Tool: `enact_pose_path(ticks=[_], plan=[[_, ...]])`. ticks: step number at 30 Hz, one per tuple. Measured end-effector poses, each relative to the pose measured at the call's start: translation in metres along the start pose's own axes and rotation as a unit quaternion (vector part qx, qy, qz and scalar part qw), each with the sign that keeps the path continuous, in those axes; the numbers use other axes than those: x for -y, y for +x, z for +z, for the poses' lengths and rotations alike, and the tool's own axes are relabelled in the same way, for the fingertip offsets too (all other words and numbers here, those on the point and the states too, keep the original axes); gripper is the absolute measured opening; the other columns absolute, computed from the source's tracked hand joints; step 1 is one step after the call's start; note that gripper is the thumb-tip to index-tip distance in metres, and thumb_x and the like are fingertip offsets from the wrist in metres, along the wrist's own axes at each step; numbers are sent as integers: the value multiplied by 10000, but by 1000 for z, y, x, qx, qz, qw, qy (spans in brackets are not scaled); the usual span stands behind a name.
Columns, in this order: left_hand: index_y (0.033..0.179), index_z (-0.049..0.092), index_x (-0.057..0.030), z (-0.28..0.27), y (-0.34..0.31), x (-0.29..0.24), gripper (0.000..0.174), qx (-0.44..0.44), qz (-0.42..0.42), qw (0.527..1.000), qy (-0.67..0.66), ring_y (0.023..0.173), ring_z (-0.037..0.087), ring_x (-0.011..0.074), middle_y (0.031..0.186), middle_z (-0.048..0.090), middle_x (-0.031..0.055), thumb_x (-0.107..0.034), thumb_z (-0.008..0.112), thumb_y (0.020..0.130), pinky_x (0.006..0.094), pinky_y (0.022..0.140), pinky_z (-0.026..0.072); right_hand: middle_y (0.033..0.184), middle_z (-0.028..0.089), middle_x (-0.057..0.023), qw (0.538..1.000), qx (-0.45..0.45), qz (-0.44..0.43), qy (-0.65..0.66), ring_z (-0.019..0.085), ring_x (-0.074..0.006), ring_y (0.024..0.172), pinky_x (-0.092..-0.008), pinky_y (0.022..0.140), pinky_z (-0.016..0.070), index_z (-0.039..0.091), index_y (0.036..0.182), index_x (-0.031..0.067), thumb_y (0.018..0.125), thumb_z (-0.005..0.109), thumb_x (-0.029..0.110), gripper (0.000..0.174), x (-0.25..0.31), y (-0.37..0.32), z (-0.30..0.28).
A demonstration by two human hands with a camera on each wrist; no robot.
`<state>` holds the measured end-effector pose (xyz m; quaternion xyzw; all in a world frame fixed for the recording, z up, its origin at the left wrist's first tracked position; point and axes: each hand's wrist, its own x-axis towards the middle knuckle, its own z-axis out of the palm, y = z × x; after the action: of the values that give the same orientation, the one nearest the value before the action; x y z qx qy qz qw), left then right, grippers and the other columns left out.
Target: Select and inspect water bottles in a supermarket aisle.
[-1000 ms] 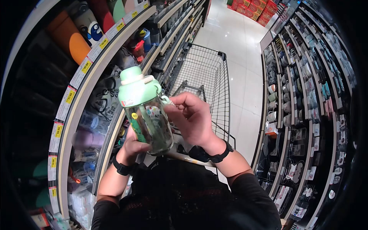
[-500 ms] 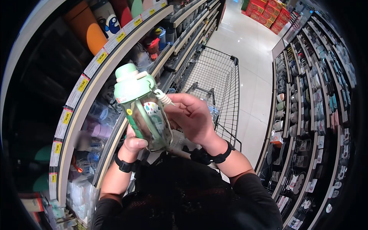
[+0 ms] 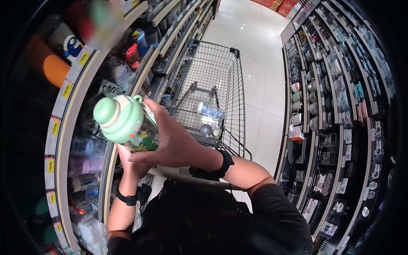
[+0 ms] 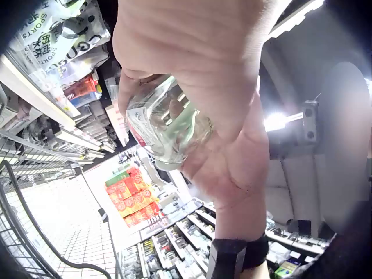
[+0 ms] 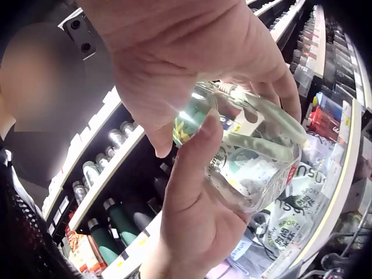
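A clear water bottle (image 3: 146, 134) with a light green lid (image 3: 119, 117) is held between both hands, tilted with its lid to the left. My right hand (image 3: 176, 138) wraps the body just under the lid. From below, my left hand (image 3: 134, 163) grips the lower body, partly hidden by the right hand. In the right wrist view, the left thumb (image 5: 203, 139) lies along the bottle wall, and a green straw (image 5: 258, 145) shows inside. A white coiled cord (image 3: 147, 110) hangs from the lid loop beside the right fingers.
A wire shopping cart (image 3: 241, 91) stands ahead, with a clear bottle (image 3: 209, 110) among items inside. Along the left runs a shelf (image 3: 68, 123) of tumblers and bagged cups with yellow price tags. More shelves (image 3: 327, 127) line the right beyond the tiled aisle (image 3: 265, 85).
The bottle has moved left toward the shelf and tipped further over. My right hand has gone from the cord to a grip round the body, while the left keeps its hold below.
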<state>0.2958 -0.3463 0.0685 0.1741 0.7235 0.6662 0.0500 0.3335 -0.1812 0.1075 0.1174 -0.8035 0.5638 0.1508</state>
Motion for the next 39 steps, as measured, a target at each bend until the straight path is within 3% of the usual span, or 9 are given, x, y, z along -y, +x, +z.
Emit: enact_pose_path(ticks=[2,5,6,7,12,16,21,27,39], plan=[[1394,376,-13,9,4,9,964,36,139,974,173,1192,571,254,1325,533,144,-160,925,616,387,1005,477,1420,439,-280,999,8,38,18,498,-398,1310,-438,1093,403,177,1501,-33,689,875,459,1178,-17,3,-8],[1394,384,15,21,5,38,910,101,-39,991,81,1212,566,296,1313,537,171,-183,901,671,408,1034,451,1345,516,-280,995,17,93,-4,588,-414,1207,-431,1025,471,226,1471,-23,682,864,439,1115,-44,10,-27],[1432,372,28,21,14,22,858,185,62,928,318,1239,554,276,1335,548,183,-178,853,751,409,1050,433,1305,550,-276,989,49,136,21,601,-409,1189,-428,1024,475,225,1468,-20,670,874,422,1120,-62,14,-36],[1441,408,9,25,10,33,831,167,-44,965,199,1298,511,338,1374,519,227,-222,842,771,434,1081,402,1264,584,-272,980,82,177,47,614,-404,1171,-425,1023,479,224,1466,-17,659,884,405,1125,-82,18,-46],[1455,421,7,31,-10,45,824,275,3,860,429,1346,424,449,1417,452,286,-274,817,790,482,1105,380,1223,610,-241,951,122,222,-177,636,-346,1124,-391,968,523,294,1427,37,639,909,255,1023,-203,47,-117],[1338,562,-6,34,-40,59,700,283,2,840,463,1372,402,461,1419,462,249,-198,848,728,525,1108,375,1231,611,-245,903,142,283,-289,606,-408,1158,-421,999,500,372,1393,37,626,872,173,925,-332,39,-158],[1208,619,8,27,-55,67,484,202,4,878,435,1339,434,489,1357,498,243,-77,685,735,545,1077,400,1286,579,-214,839,140,385,-357,603,-400,1164,-520,977,484,363,1384,107,600,884,227,949,-480,-15,-167],[1205,580,20,23,-58,70,509,217,-2,875,433,1289,468,509,1289,526,242,-124,657,722,589,1049,406,1345,558,-181,774,198,457,-391,584,-373,1213,-491,1024,471,301,1455,131,573,932,272,1093,-526,-49,-158],[1193,580,23,22,-56,69,522,245,20,842,481,1206,489,498,1308,439,223,-264,657,763,587,977,476,1398,529,-215,794,170,485,-326,552,-364,1271,-444,1043,479,267,1511,91,589,948,251,1157,-565,-57,-164]])
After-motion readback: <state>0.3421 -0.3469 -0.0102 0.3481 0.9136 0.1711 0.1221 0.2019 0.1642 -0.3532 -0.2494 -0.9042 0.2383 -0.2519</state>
